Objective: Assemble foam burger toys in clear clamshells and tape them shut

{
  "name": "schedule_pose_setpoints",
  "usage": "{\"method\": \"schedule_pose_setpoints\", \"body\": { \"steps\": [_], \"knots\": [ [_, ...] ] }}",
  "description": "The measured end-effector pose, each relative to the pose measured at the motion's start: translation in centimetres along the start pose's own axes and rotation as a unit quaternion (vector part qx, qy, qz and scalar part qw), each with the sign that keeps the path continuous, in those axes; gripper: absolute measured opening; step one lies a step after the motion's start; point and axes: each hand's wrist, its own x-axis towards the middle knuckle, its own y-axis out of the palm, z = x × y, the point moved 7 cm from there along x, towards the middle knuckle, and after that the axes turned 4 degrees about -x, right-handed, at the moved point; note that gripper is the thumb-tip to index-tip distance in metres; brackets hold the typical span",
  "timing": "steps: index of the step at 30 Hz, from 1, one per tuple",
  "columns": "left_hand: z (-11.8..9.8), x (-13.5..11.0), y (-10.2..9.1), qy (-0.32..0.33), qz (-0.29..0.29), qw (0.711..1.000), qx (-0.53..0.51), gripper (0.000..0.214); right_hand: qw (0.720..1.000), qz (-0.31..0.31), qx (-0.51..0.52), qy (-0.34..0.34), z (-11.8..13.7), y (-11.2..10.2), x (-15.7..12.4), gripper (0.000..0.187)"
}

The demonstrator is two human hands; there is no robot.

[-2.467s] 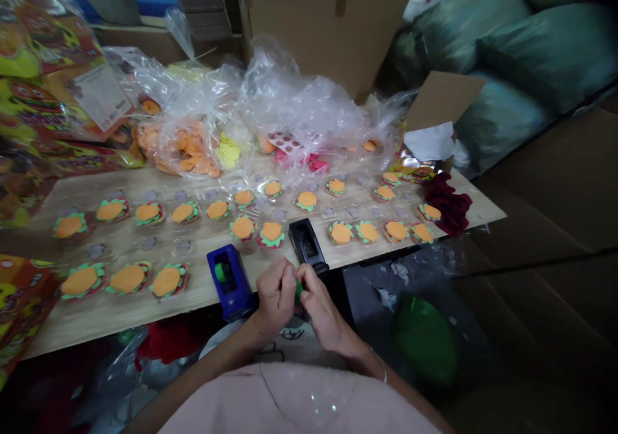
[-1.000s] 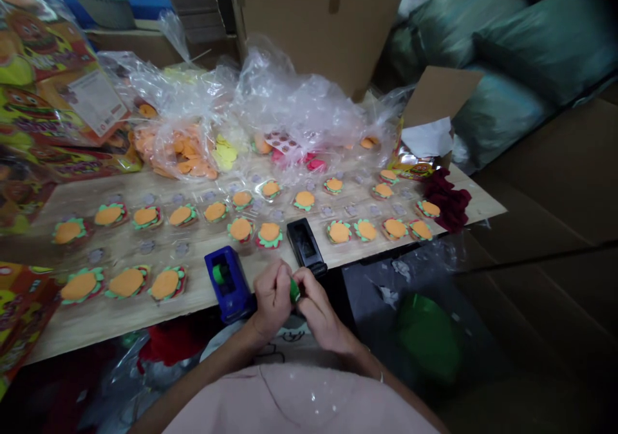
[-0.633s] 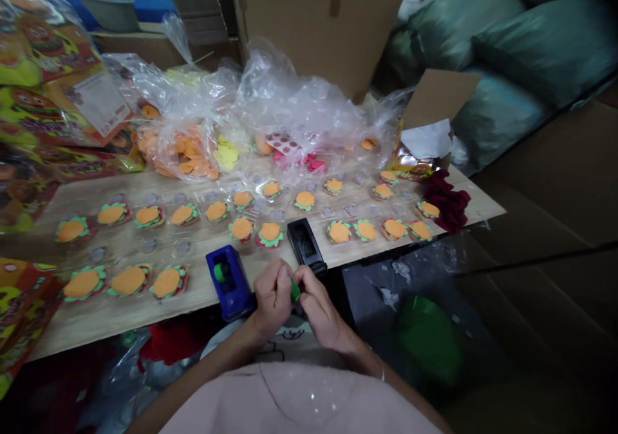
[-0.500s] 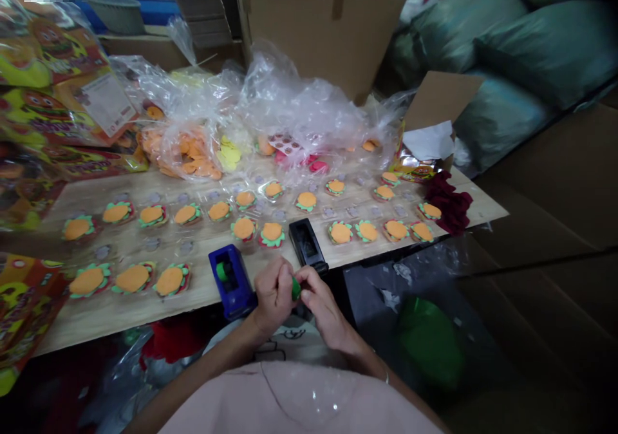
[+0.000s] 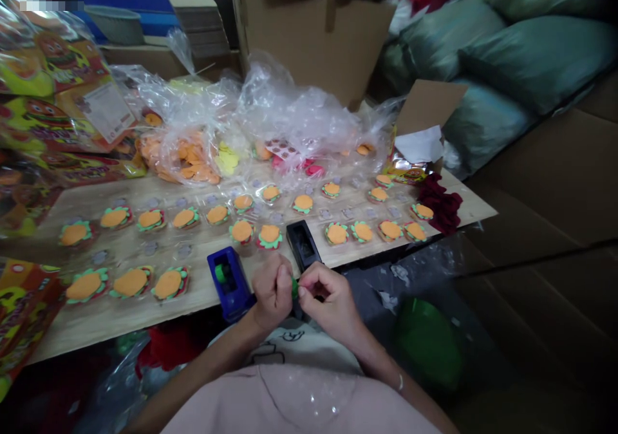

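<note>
In front of my body, my left hand [image 5: 271, 290] is closed in a fist around a small green object [image 5: 294, 287], probably a tape roll; most of it is hidden by the fingers. My right hand [image 5: 332, 297] pinches at the right edge of that green object with thumb and forefinger. Just left of my hands stands a blue tape dispenser [image 5: 236, 299] with a green roll inside. A black tape dispenser [image 5: 305, 248] is beyond my hands on the table edge. Several toy burgers [image 5: 269, 235] with orange tops and green frills sit in clear plastic trays across the table.
Clear bags of orange and yellow pieces [image 5: 181, 154] line the back of the wooden table [image 5: 203, 302]. Printed burger packs [image 5: 62, 112] are stacked at left. An open carton [image 5: 429, 109] and dark red cloth [image 5: 441, 205] lie at right. Large green sacks [image 5: 535, 60] fill the back right.
My right hand has shifted slightly up and right, its fingers now pinching at the green object's edge. My left hand keeps its hold. The view has shifted slightly.
</note>
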Motion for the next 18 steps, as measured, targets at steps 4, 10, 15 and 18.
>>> {"method": "schedule_pose_setpoints", "body": {
  "steps": [4,10,15,18],
  "knots": [
    [0.0,0.0,-0.2,-0.007,-0.012,1.0,-0.015,0.026,0.999,-0.032,-0.006,-0.039,0.1,0.2,0.0,0.013],
    [-0.3,0.3,-0.2,-0.028,-0.021,0.999,-0.013,0.027,0.997,-0.031,0.063,-0.013,-1.0,0.2,-0.1,0.007],
    [-0.3,0.6,-0.3,-0.028,-0.019,0.999,0.007,0.028,0.993,0.003,0.117,0.027,-1.4,0.3,-0.2,0.006],
    [-0.4,0.8,-0.3,-0.013,-0.014,0.999,0.027,0.027,0.999,0.004,0.049,0.004,-0.5,0.0,-0.2,0.007]
  ]
}}
